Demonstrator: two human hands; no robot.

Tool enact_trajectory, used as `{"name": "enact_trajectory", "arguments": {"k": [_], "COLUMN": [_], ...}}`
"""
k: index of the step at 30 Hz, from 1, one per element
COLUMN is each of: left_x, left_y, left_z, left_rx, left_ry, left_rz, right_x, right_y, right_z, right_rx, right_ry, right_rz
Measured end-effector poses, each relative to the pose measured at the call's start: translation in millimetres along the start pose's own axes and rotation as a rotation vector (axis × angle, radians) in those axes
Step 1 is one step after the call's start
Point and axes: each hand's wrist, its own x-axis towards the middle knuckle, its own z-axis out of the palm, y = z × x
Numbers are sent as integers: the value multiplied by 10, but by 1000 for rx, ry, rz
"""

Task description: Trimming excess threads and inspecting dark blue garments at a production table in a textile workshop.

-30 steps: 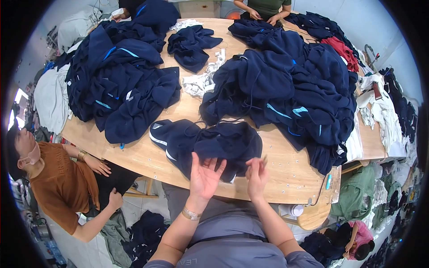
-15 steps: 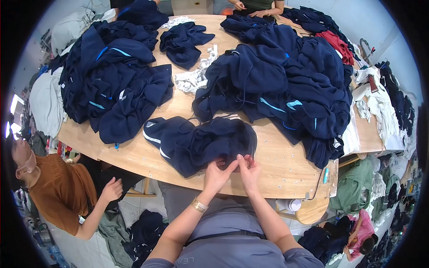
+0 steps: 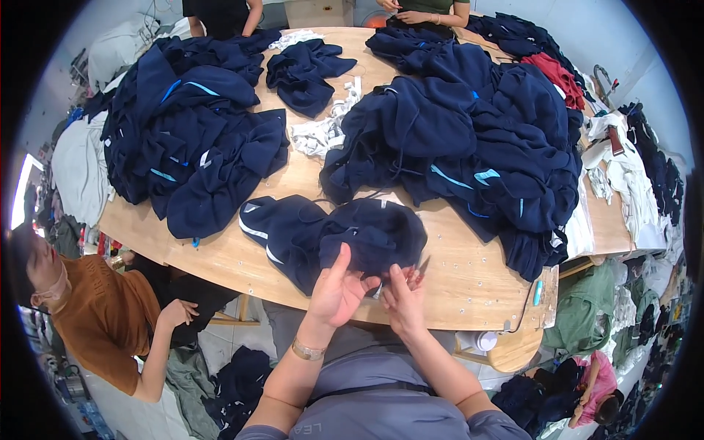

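Note:
A navy garment [image 3: 293,235] with white strips on its left side lies bunched at the near edge of the table, in front of me. My left hand [image 3: 337,293] is at its near edge, palm turned up, the thumb raised away from the fingers. Close beside it, my right hand [image 3: 403,299] is closed, thumb against fingers. A thin dark pointed thing shows by its fingertips, too small to name. The garment's near folds lie just beyond both hands; whether the left fingers touch the cloth is hard to tell.
Large piles of navy garments lie at left [image 3: 183,139] and right [image 3: 469,139]. Between them are a smaller navy piece [image 3: 308,73] and white strips [image 3: 323,132]. A turquoise-handled tool [image 3: 537,293] lies near the right edge. A person in brown [image 3: 110,315] sits at left; others work around.
My left hand has come off the cloth's edge and turned palm up, its thumb lifted. My right hand has shifted slightly down and left. The person at the far left of the table has straightened.

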Motion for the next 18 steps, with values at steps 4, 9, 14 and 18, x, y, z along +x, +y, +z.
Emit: {"name": "enact_trajectory", "arguments": {"k": [4, 9, 14, 18], "left_x": [22, 13, -11, -68], "left_y": [-45, -151, -254, -190], "left_z": [-3, -13, -3, 10], "left_rx": [-89, -2, 162, 190], "left_ry": [57, 56, 25, 242], "left_rz": [72, 184, 261, 209], "right_x": [55, 52, 145, -169], "right_y": [-8, -249, -162, -306], "right_z": [-77, 141, 243, 330], "right_rx": [-224, -604, -659, -874], "right_ry": [-68, -242, -304, -576], "right_rz": [-158, -572, -502, -612]}}
